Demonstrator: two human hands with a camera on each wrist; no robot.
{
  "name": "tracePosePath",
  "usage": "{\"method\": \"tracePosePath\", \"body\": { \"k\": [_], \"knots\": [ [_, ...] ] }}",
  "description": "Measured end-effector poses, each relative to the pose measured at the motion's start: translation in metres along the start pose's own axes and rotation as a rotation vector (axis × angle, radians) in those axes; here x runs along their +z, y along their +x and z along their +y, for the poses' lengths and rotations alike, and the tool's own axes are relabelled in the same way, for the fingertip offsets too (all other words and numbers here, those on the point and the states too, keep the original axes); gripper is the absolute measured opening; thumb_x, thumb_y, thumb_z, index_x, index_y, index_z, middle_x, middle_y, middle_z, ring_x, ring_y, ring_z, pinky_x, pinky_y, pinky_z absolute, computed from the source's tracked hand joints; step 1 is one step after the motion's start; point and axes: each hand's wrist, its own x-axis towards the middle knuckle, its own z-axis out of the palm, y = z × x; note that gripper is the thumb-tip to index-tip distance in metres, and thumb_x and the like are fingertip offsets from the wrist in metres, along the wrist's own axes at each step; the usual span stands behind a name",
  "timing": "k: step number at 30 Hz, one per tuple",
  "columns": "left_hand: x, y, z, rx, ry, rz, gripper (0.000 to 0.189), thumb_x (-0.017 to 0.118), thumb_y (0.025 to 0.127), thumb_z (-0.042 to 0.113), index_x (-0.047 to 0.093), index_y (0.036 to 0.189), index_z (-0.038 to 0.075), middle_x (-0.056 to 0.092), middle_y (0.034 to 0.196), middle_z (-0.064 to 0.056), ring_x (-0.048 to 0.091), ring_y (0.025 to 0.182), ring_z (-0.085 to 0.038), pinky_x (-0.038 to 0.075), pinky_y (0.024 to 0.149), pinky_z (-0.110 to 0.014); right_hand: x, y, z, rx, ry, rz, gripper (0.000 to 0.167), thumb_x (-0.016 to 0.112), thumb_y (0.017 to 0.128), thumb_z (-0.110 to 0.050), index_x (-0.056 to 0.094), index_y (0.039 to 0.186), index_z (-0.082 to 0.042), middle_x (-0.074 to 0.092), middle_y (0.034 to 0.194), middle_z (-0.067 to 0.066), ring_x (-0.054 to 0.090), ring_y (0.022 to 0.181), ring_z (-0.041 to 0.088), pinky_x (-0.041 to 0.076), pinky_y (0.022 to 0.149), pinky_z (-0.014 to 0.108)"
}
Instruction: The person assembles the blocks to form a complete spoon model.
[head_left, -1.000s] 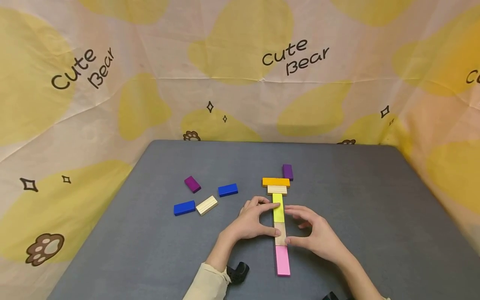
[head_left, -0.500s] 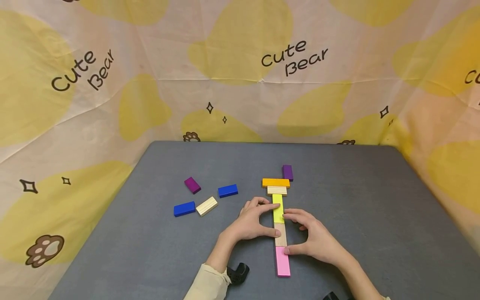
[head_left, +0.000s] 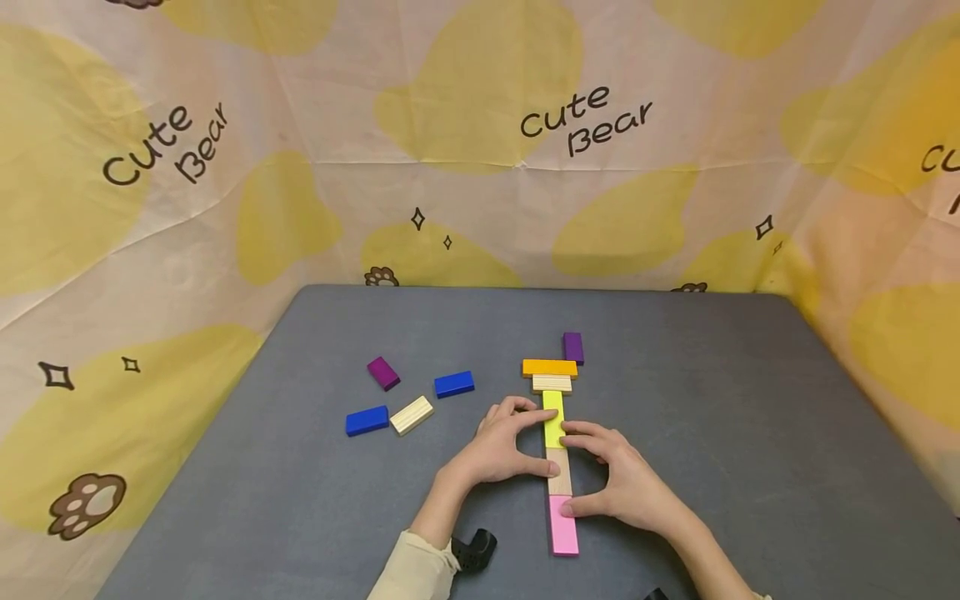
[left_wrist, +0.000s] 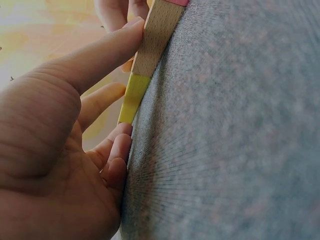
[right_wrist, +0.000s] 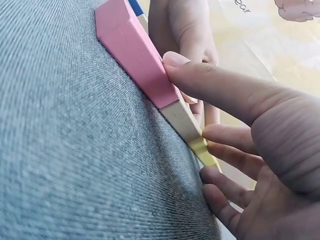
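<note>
A yellow block (head_left: 552, 406), a light wooden block (head_left: 559, 483) and a pink block (head_left: 563, 540) lie end to end in a column. My left hand (head_left: 491, 446) is on the left side, its index fingertip on the yellow block and its thumb touching the wooden one. From the right, my right hand (head_left: 637, 487) rests its thumb on the pink block, with its fingers against the yellow block's side. Both hands have extended fingers, as the wrist views show. Across the column's far end lie a pale wooden block (head_left: 551, 383) and an orange block (head_left: 549, 367).
A purple block (head_left: 573, 347) lies behind the orange one. Leftward on the grey table (head_left: 247, 500) are two blue blocks, one nearer (head_left: 367, 421) and one farther (head_left: 454, 384), a ridged pale block (head_left: 412, 415) and a magenta block (head_left: 383, 373). Patterned cloth (head_left: 465, 108) hangs behind.
My right hand has shifted toward me along the column, its thumb going from the wooden block to the pink one and its fingers coming against the yellow block. The left hand stays put.
</note>
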Motion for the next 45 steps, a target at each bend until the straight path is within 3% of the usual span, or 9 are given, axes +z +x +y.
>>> {"method": "tracePosePath", "body": {
  "k": [8, 14, 21, 26, 29, 33, 37, 41, 45],
  "knots": [
    [-0.001, -0.004, 0.005, 0.028, -0.005, 0.037, 0.069, 0.081, 0.076, 0.052, 0.059, 0.138, 0.03, 0.046, 0.133, 0.003, 0.038, 0.118, -0.021, 0.038, 0.097, -0.049, -0.002, -0.001, -0.003, 0.012, -0.052, 0.003, 0.083, 0.089, 0.062, -0.055, 0.062, 0.133, -0.021, 0.047, 0.144, -0.011, 0.041, 0.12, 0.018, 0.039, 0.095, 0.052],
    [-0.015, -0.015, -0.001, 0.129, -0.063, 0.155, 0.056, 0.08, 0.082, 0.042, 0.065, 0.131, 0.019, 0.056, 0.124, 0.003, 0.048, 0.115, -0.019, 0.043, 0.096, -0.044, -0.001, -0.003, -0.004, 0.023, -0.061, 0.005, 0.082, 0.088, 0.063, -0.056, 0.063, 0.133, -0.022, 0.047, 0.144, -0.011, 0.042, 0.118, 0.017, 0.041, 0.094, 0.05],
    [-0.052, -0.037, -0.037, 0.202, -0.01, 0.386, 0.042, 0.083, 0.081, 0.029, 0.073, 0.12, 0.018, 0.058, 0.121, 0.008, 0.048, 0.115, -0.016, 0.042, 0.094, -0.045, 0.0, -0.005, -0.001, 0.025, -0.055, 0.022, 0.08, 0.09, 0.062, -0.053, 0.063, 0.132, -0.024, 0.047, 0.144, -0.013, 0.042, 0.119, 0.015, 0.042, 0.095, 0.047],
    [-0.081, -0.056, -0.068, 0.189, -0.032, 0.499, 0.043, 0.086, 0.078, 0.029, 0.073, 0.119, 0.021, 0.06, 0.12, 0.011, 0.049, 0.115, -0.015, 0.038, 0.094, -0.048, 0.0, -0.005, -0.001, 0.029, -0.044, 0.02, 0.081, 0.089, 0.061, -0.056, 0.063, 0.132, -0.025, 0.047, 0.143, -0.014, 0.042, 0.119, 0.015, 0.041, 0.095, 0.048],
    [-0.097, -0.068, -0.085, 0.161, -0.026, 0.533, 0.047, 0.087, 0.077, 0.031, 0.072, 0.12, 0.02, 0.061, 0.122, 0.009, 0.047, 0.118, -0.019, 0.035, 0.097, -0.051, 0.0, -0.006, -0.001, 0.034, -0.039, 0.017, 0.081, 0.089, 0.061, -0.056, 0.063, 0.131, -0.025, 0.046, 0.143, -0.014, 0.041, 0.12, 0.015, 0.041, 0.095, 0.048],
    [-0.116, -0.085, -0.106, 0.077, -0.033, 0.539, 0.052, 0.086, 0.077, 0.034, 0.07, 0.124, 0.019, 0.059, 0.126, 0.005, 0.044, 0.123, -0.023, 0.037, 0.099, -0.053, 0.0, -0.005, -0.002, 0.029, -0.041, 0.019, 0.082, 0.089, 0.061, -0.055, 0.063, 0.132, -0.025, 0.046, 0.144, -0.014, 0.041, 0.119, 0.014, 0.041, 0.095, 0.048],
    [-0.128, -0.098, -0.125, -0.001, -0.081, 0.499, 0.057, 0.087, 0.075, 0.037, 0.068, 0.126, 0.019, 0.058, 0.128, 0.006, 0.045, 0.123, -0.02, 0.04, 0.098, -0.051, 0.0, -0.005, -0.003, 0.022, -0.048, 0.02, 0.082, 0.089, 0.061, -0.056, 0.063, 0.132, -0.025, 0.046, 0.144, -0.013, 0.041, 0.12, 0.014, 0.041, 0.095, 0.048],
    [-0.131, -0.1, -0.137, -0.007, -0.098, 0.43, 0.061, 0.087, 0.074, 0.036, 0.067, 0.129, 0.017, 0.061, 0.128, 0.005, 0.048, 0.122, -0.019, 0.039, 0.099, -0.049, 0.0, -0.004, -0.003, 0.024, -0.053, 0.021, 0.082, 0.089, 0.061, -0.056, 0.063, 0.132, -0.025, 0.046, 0.144, -0.014, 0.041, 0.12, 0.014, 0.041, 0.096, 0.048],
    [-0.127, -0.095, -0.139, 0.034, -0.087, 0.393, 0.061, 0.088, 0.075, 0.024, 0.066, 0.131, 0.014, 0.062, 0.128, 0.002, 0.049, 0.123, -0.022, 0.034, 0.101, -0.052, 0.0, -0.003, -0.003, 0.027, -0.05, 0.012, 0.082, 0.089, 0.061, -0.055, 0.062, 0.132, -0.025, 0.046, 0.144, -0.014, 0.041, 0.12, 0.014, 0.041, 0.096, 0.048]
  ]
}}
